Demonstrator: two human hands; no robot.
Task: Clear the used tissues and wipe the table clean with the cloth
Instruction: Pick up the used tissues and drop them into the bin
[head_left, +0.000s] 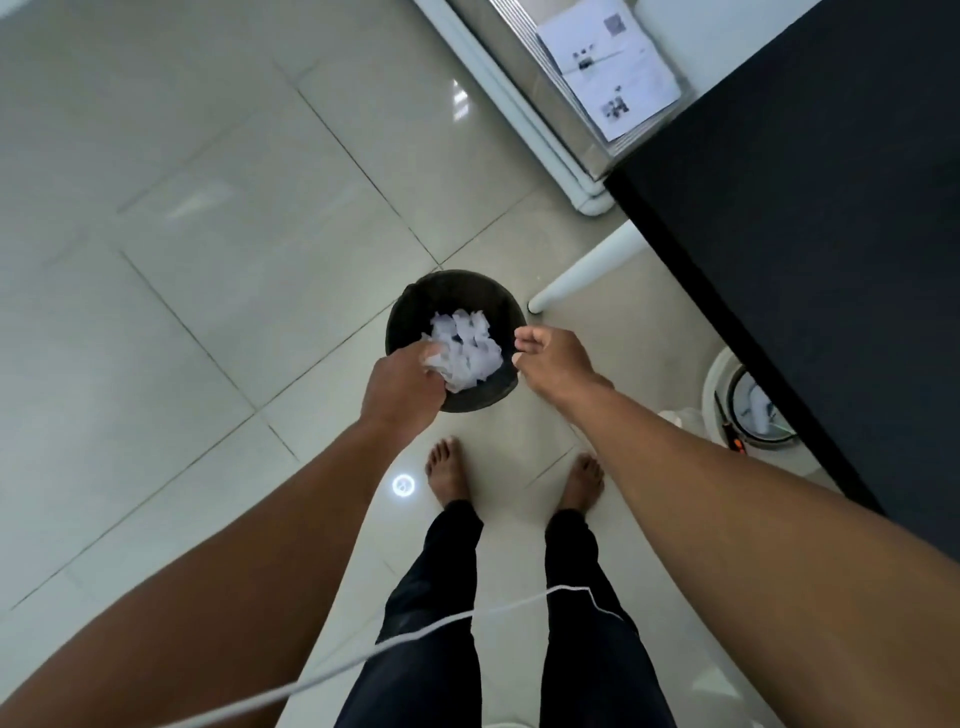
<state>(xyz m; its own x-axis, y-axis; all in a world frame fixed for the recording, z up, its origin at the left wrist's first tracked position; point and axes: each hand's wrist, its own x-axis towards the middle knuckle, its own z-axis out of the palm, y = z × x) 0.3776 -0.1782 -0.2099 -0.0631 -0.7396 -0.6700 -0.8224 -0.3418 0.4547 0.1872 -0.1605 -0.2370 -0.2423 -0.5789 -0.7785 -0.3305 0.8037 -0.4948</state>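
A round black waste bin (410, 304) stands on the tiled floor in front of my feet, holding several crumpled white tissues (470, 343). My left hand (402, 387) hangs over the bin's near-left rim, fingers curled around a wad of tissue. Over the bin's right rim, my right hand (553, 364) is loosely spread with nothing in it. The black table (810, 218) fills the right side; its top looks bare here. No cloth is in view.
A white table leg (582, 273) slants down right of the bin. Under the table edge sits a white round appliance (748, 410). A white cabinet with papers (608, 67) stands at the top. A white cable (415, 634) crosses my legs.
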